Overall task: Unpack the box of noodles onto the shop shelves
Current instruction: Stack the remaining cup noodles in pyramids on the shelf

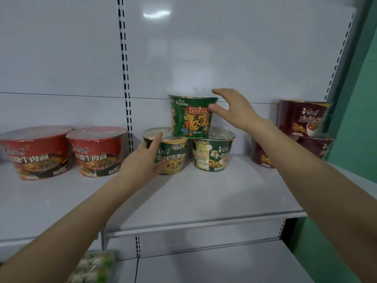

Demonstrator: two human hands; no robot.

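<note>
On the white shelf [204, 193], a green noodle cup [189, 119] stands stacked on two green noodle bowls, the left bowl [173, 158] and the right bowl [214, 154]. My left hand [140, 160] holds the left bowl's side, thumb across its front and fingers round its far side. My right hand [234, 111] hovers by the top cup's right rim with its fingers spread; the thumb tip is at the cup's edge, and I cannot tell whether it touches. No box is in view.
Two red noodle bowls [36, 152] [95, 152] stand at the shelf's left. Dark red bowls [302, 119] are stacked at the right, beside a green wall [359, 119]. A wrapped food pack [91, 268] lies on the lower shelf. Bare shelf lies in front of the green bowls.
</note>
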